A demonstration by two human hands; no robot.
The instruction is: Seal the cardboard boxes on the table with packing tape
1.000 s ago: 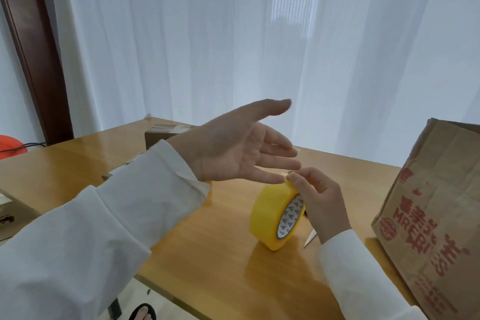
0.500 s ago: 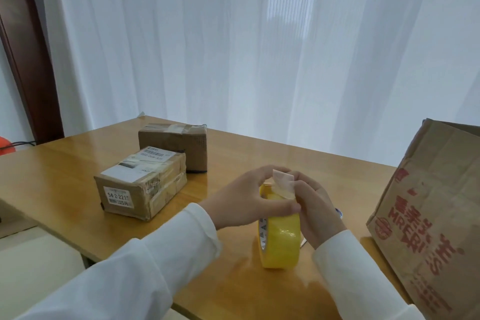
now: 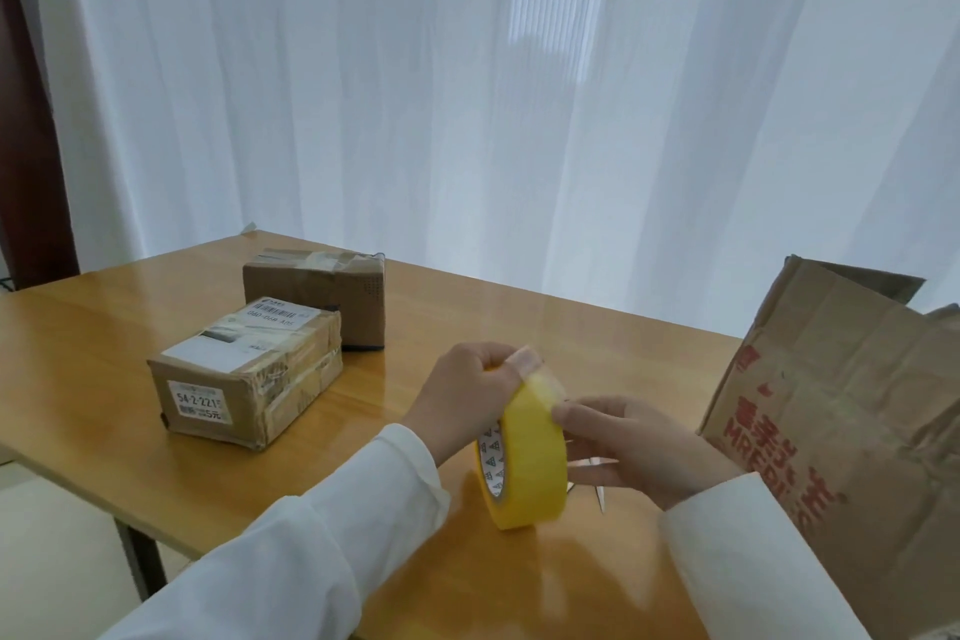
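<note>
On the glossy wooden surface (image 3: 130,379), a yellow roll of packing tape (image 3: 532,462) is standing on edge, the left hand (image 3: 467,400) pinching its peeled end while the right hand (image 3: 639,447) is steadying the rim with curled fingers (image 3: 571,413). Two small brown cardboard boxes (image 3: 249,379) are sitting well apart to the left. A crumpled brown paper bag (image 3: 852,431) is crowding the right edge, its contents hidden. Something metallic behind the roll is peeking out, hard to identify.
</note>
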